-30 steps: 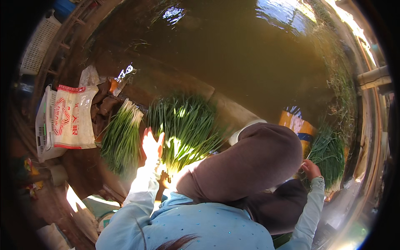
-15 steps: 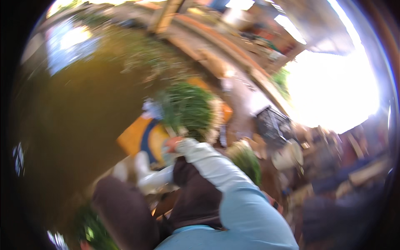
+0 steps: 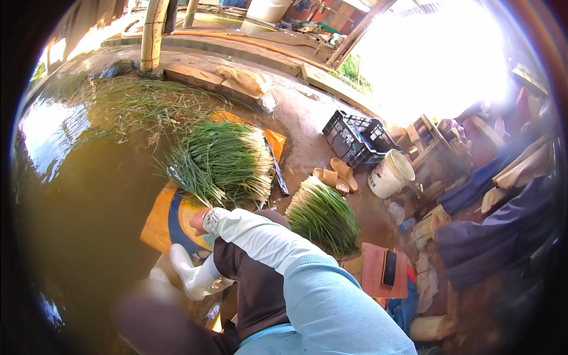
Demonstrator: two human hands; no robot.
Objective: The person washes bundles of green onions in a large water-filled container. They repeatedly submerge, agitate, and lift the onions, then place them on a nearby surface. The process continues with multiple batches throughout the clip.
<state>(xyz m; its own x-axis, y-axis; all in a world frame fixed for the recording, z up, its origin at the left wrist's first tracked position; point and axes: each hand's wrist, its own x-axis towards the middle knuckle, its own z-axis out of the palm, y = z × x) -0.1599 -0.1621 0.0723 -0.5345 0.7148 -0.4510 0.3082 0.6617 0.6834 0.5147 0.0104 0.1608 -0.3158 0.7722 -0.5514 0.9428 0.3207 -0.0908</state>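
My right hand (image 3: 200, 222), at the end of a pale blue sleeve, is low at the near edge of a big pile of green onions (image 3: 207, 157). Its fingers look curled against the white stem ends of a few stalks there, though the wrist partly hides them. The pile lies on a yellow-orange sheet with a blue band (image 3: 155, 220), white ends toward the right. A second bundle of green onions (image 3: 324, 216) stands to the right, past my knee, white ends up and away. My left hand is out of view.
Brown water (image 3: 83, 207) spreads on the left, with loose green leaves (image 3: 154, 106) at its far edge. Right of the piles are tan sandals (image 3: 338, 175), a black crate (image 3: 358, 139), a white bucket (image 3: 390, 174) and heaped wood. My white boot (image 3: 192, 275) is by the sheet.
The view has turned and steadied, so the pile and crate sit further left in it. Greenery and part of a hand at the lower left have gone out of view. My right hand stays by the pile.
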